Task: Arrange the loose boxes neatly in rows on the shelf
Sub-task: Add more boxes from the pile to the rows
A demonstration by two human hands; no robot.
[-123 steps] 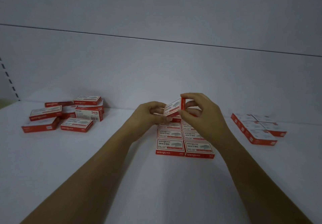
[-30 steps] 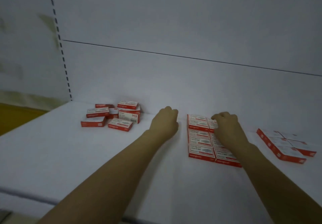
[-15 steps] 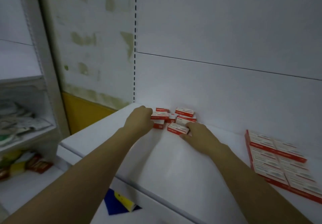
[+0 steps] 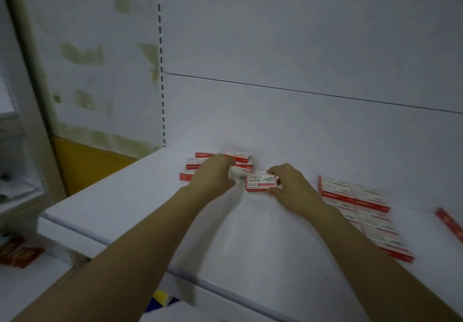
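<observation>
My right hand (image 4: 292, 186) pinches one box (image 4: 261, 182) near the shelf (image 4: 140, 204) back edge; my left hand (image 4: 213, 175), apparently curled, covers the loose pile (image 4: 236, 156)

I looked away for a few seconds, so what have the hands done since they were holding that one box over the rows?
That box is no longer in the hands. Both hands moved left to the loose pile of red-and-white cardboard boxes. The right hand now grips one red-and-white box from it; the left hand rests on the pile. The neat rows of boxes look unchanged on the white shelf.
</observation>
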